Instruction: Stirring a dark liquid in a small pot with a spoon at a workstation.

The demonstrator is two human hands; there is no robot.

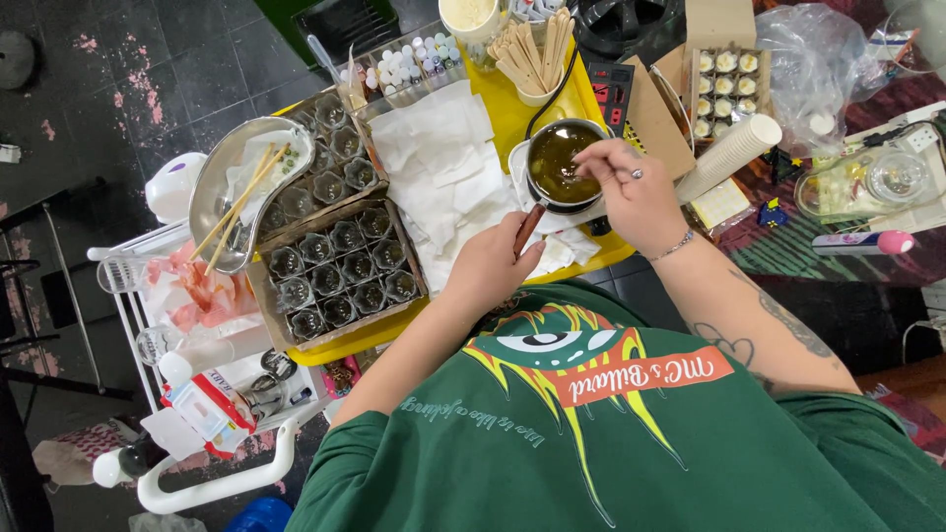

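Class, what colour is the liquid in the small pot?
Dark olive-brown liquid, seen best in the head view.

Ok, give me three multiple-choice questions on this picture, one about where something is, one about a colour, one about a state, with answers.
1. Where is the metal kidney-shaped dish?
A. Left of the trays of small glass cups
B. Inside the pot
C. On the floor

2. What colour is the tabletop under the white paper towels?
A. Blue
B. Yellow
C. Red

3. What is the left hand doing?
A. Resting flat on a towel
B. Lifting a stack of paper cups
C. Gripping the pot handle

Answers: 1 A, the dish sits at the left edge of the cup trays. 2 B, yellow shows around the towels. 3 C, its fingers wrap the reddish handle while the right hand is over the pot of dark liquid.
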